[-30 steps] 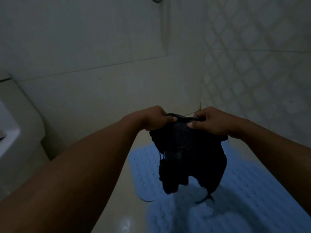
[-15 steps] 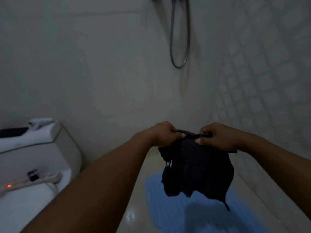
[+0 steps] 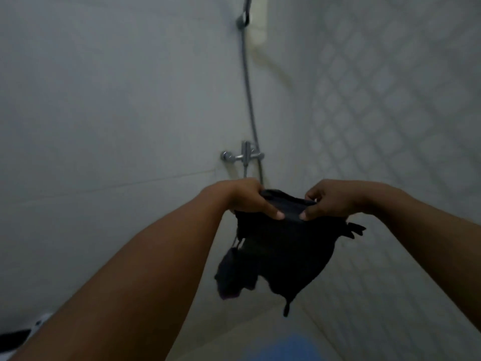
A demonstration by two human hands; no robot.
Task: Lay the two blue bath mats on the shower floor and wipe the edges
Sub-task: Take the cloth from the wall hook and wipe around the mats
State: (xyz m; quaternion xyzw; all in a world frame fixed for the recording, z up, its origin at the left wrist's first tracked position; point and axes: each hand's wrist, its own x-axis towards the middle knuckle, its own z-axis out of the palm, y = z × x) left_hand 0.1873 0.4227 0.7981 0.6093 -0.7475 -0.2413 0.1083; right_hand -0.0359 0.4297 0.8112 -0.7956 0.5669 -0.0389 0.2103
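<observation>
Black cloth (image 3: 283,259) hangs pinched between left hand (image 3: 246,198) and right hand (image 3: 337,199)

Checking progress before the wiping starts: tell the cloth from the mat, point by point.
The cloth is black, the mat blue. The cloth hangs crumpled, gripped at its top edge by the left hand and right hand; the mat lies flat on the floor, mostly out of view.
</observation>
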